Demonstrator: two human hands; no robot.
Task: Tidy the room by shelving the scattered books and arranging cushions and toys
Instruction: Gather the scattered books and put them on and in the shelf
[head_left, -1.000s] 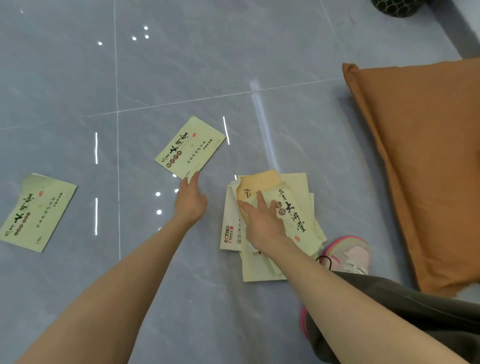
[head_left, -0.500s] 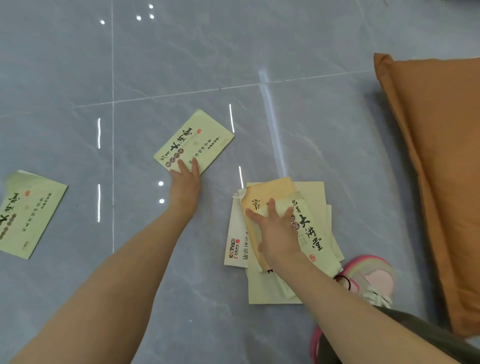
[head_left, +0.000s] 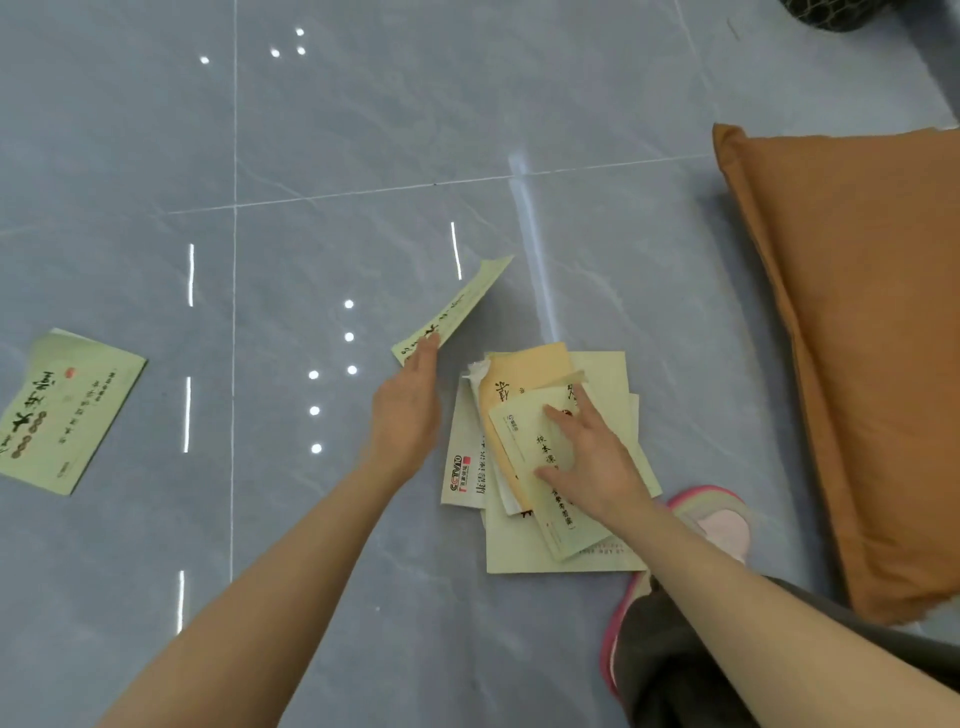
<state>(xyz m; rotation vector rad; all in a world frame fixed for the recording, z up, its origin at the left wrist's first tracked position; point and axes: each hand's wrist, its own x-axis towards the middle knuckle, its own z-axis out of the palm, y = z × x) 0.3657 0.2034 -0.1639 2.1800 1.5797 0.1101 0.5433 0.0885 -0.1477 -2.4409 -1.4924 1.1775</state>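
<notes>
My left hand holds a thin pale green book by its near edge; the book is lifted off the grey floor and seen almost edge-on, just left of the pile. My right hand lies with spread fingers on top of a loose pile of books, pale green, orange and white, on the floor in front of me. Another pale green book lies flat on the floor at the far left. A large orange cushion lies on the floor at the right.
My pink shoe and dark trouser leg are just right of the pile, beside the cushion. A dark netted object shows at the top right edge. Grey glossy floor tiles stretch ahead and to the left.
My left hand has picked the green book up from the floor and brought it right, toward the pile. My right hand has shifted slightly on the pile's top book.
</notes>
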